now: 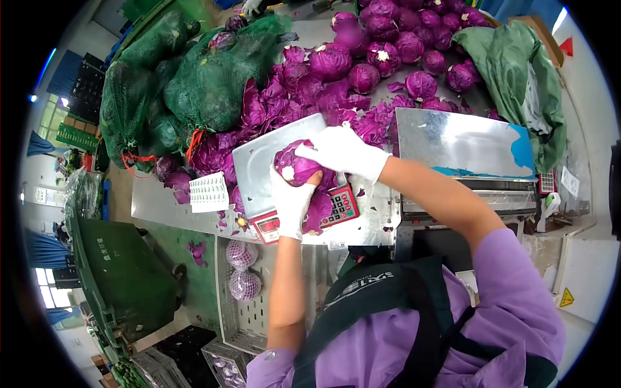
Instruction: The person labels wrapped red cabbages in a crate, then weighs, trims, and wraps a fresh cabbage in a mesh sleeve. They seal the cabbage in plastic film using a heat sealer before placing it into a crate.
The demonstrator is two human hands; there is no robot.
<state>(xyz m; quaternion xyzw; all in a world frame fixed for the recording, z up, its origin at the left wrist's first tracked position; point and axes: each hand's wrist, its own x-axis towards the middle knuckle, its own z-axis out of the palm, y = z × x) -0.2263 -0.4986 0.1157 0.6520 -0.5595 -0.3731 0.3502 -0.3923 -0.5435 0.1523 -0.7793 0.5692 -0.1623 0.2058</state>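
Observation:
My left hand, in a white glove, holds a red cabbage from below, with its pale cut stem facing me. My right hand, also gloved, is closed against the upper right side of the same cabbage, fingertips on its outer leaves. Under both hands is a scale with a metal pan and a red keypad panel. Loose purple leaves hang over the front of the scale, beside my left hand. A sheet of labels lies to the left.
Red cabbages are heaped at the back, with loose leaves in front. Filled green net bags stand at the back left. A metal-topped machine is at the right. Below, a grey crate holds two netted cabbages, near a green bin.

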